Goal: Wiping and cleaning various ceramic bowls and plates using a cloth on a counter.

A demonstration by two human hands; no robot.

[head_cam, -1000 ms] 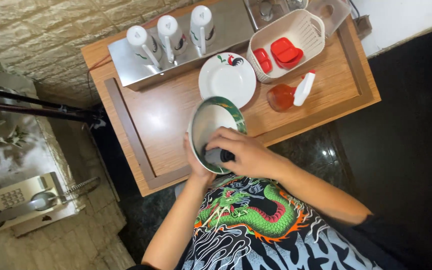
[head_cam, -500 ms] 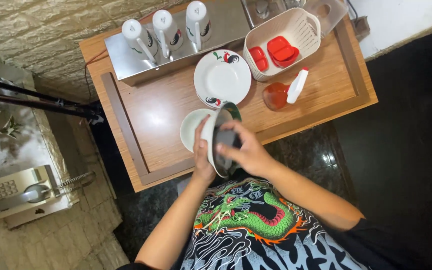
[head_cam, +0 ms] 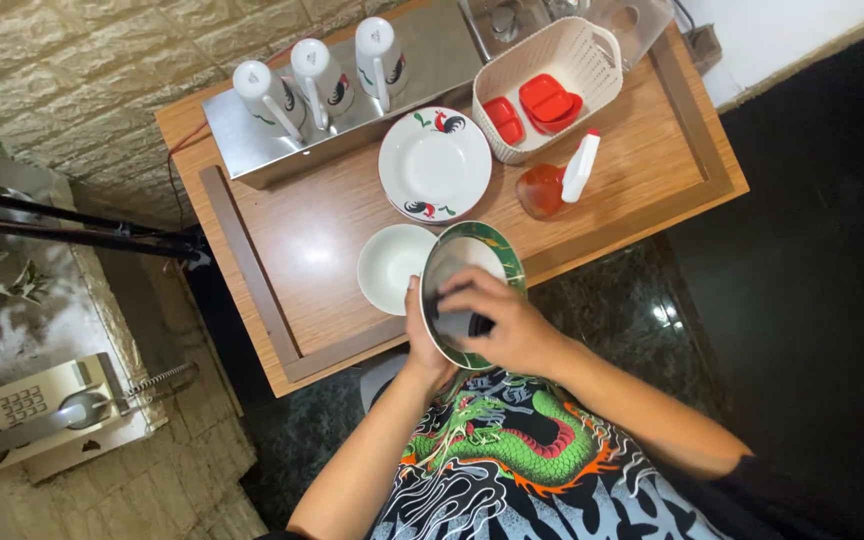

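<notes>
The round green-rimmed bowl with a pale grey inside (head_cam: 472,290) was held tilted on edge just above the near rim of the wooden counter (head_cam: 282,230), its hollow turned up toward the camera so the inside could be reached. The left hand (head_cam: 422,340) gripped it from below and behind, thumb on the rim, serving as the support; its other fingers were hidden behind the bowl. The right hand (head_cam: 507,320) lay inside the hollow with its fingers pressed together on a small dark wad (head_cam: 460,325), probably a sponge or cloth, though I could not tell which.

Just beside the bowl, to its left, a small plain white bowl (head_cam: 392,268) sat upright on the counter. Behind it lay a white plate with a rooster pattern (head_cam: 435,165). A cream plastic basket (head_cam: 552,85) holding red lids stood at the back right, with an orange spray bottle with a white head (head_cam: 557,180) lying in front of it. Three white mugs (head_cam: 322,70) stood upside down on a steel rack (head_cam: 422,55), apparently to drain.
</notes>
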